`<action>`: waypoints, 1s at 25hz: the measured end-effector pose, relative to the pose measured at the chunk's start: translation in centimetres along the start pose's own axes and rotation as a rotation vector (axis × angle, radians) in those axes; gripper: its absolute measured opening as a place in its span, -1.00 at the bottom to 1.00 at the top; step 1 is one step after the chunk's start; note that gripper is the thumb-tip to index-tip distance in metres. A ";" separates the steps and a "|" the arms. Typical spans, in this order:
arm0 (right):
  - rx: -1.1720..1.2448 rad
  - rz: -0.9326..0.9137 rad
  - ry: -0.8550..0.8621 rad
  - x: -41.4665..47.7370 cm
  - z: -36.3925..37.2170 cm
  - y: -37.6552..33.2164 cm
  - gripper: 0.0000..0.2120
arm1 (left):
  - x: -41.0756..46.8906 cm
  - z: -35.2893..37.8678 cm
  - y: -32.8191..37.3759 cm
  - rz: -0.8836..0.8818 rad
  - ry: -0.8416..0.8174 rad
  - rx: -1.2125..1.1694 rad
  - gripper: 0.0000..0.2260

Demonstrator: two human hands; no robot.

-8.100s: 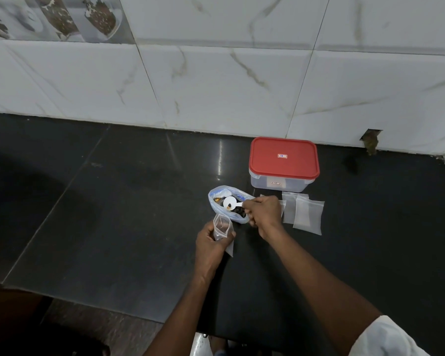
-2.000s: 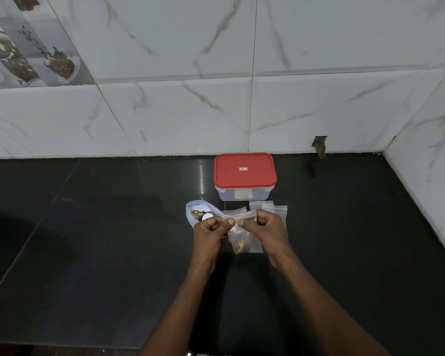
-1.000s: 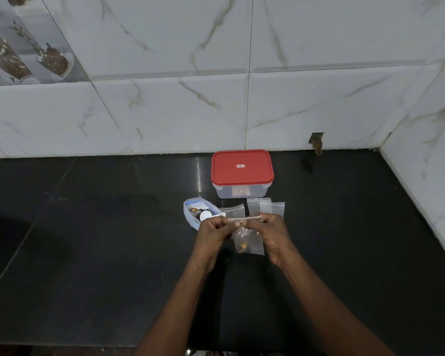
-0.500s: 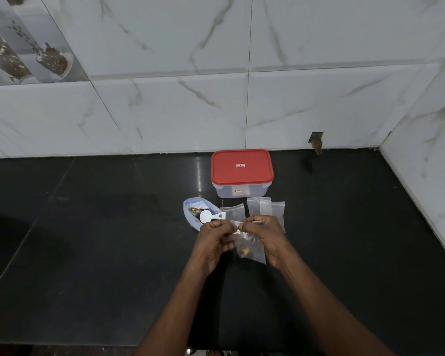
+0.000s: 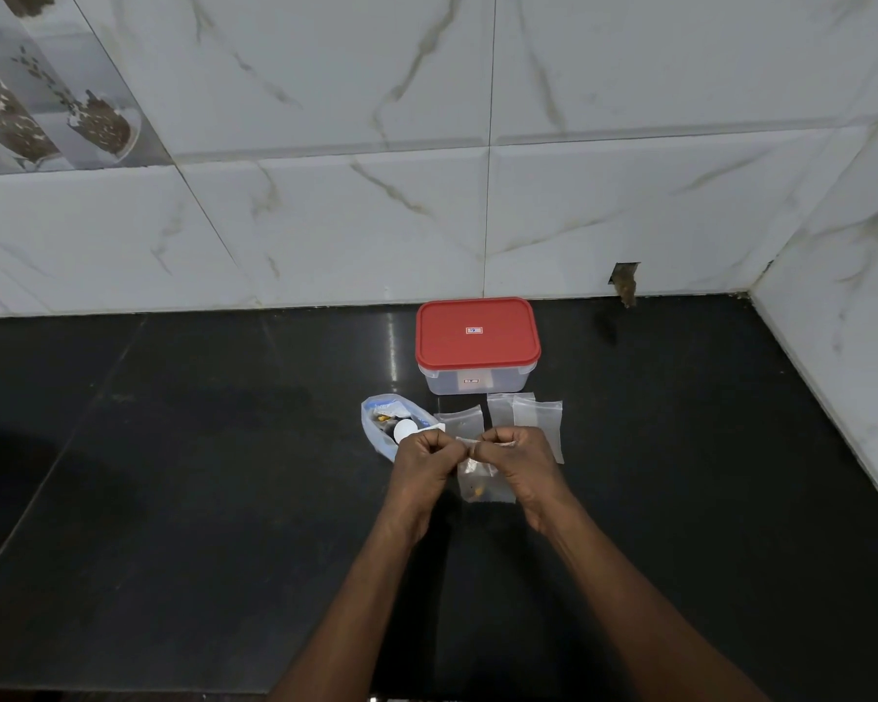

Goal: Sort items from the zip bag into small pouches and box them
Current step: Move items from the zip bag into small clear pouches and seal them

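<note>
A small clear pouch [image 5: 482, 482] with a few yellow and dark bits at its bottom hangs between my hands above the black counter. My left hand [image 5: 424, 461] and my right hand [image 5: 515, 461] both pinch its top strip, knuckles nearly touching. Just behind my left hand lies the open zip bag [image 5: 382, 423], holding small items and a white scoop [image 5: 407, 429]. Three empty pouches [image 5: 536, 418] lie flat behind my right hand. The clear box with a red lid [image 5: 477, 336] stands shut near the wall.
The black stone counter [image 5: 199, 473] runs left and toward me. White marble-tiled walls close it off at the back and along the right side [image 5: 842, 321]. A small hole in the back wall [image 5: 625, 281] sits right of the box.
Both hands stay pinched on the pouch's top strip; over the last second they have drawn closer together. Eight seconds ago my right hand held the scoop in the zip bag.
</note>
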State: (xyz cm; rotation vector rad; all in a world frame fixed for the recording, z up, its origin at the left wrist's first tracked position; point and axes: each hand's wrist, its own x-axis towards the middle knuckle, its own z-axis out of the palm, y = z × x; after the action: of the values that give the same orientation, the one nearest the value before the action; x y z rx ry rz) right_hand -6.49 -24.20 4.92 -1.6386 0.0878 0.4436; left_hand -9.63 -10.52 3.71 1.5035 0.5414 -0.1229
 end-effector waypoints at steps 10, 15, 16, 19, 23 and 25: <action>0.174 -0.021 0.020 -0.3 -0.2 0.4 -0.96 | 0.3 0.1 -0.5 -0.082 -0.035 -0.279 -0.83; 0.169 -0.019 0.019 -0.3 -0.4 0.2 -0.91 | 0.6 -0.2 -0.7 -0.052 -0.103 -0.203 -0.90; 0.162 -0.021 0.019 -0.3 -0.3 0.1 -0.90 | 0.6 -0.2 -0.6 -0.031 -0.108 -0.177 -0.92; 0.138 -0.012 0.013 -0.3 -0.4 0.3 -0.97 | 0.4 0.2 0.0 0.018 -0.064 -0.100 -0.94; 0.256 0.050 0.023 -0.6 -0.3 0.1 -0.95 | 0.5 0.3 -0.1 -0.095 -0.001 -0.239 -0.90; 0.274 0.044 0.051 -0.6 -0.3 0.0 -0.91 | 0.6 0.4 -0.4 -0.107 -0.039 -0.317 -0.94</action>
State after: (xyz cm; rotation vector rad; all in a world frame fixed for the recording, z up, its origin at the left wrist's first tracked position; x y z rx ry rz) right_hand -6.99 -24.58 5.08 -1.3803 0.2139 0.4046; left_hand -9.15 -10.77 3.13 1.1620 0.5811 -0.1425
